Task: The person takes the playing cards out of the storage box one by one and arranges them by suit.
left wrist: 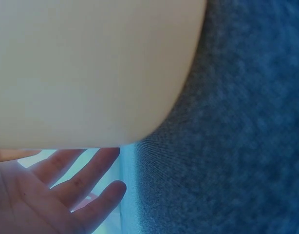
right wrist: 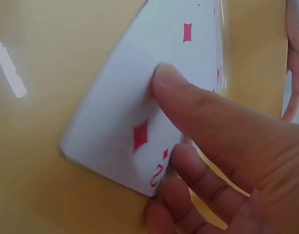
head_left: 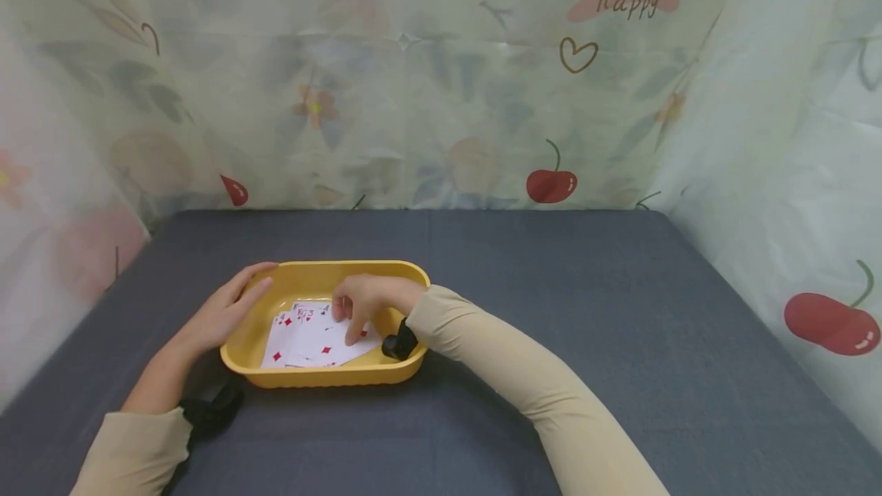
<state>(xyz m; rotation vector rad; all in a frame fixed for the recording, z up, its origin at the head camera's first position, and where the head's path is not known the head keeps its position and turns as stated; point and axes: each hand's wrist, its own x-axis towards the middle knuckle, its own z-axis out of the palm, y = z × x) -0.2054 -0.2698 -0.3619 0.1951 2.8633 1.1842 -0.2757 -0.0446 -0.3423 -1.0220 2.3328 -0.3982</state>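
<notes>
Several playing cards lie overlapped, face up, in a yellow plastic basin. My right hand reaches in over the basin's right side. In the right wrist view its thumb presses on the face of a red diamond card, with the other fingers curled at that card's edge, so it is pinched. My left hand rests along the basin's left rim, its fingers stretched out. The left wrist view shows that palm and its spread fingers beside the basin's pale outer wall.
The basin stands on a dark grey cloth-covered table. A patterned curtain hangs behind the table and along both sides. Black wrist straps and beige sleeves cover the forearms.
</notes>
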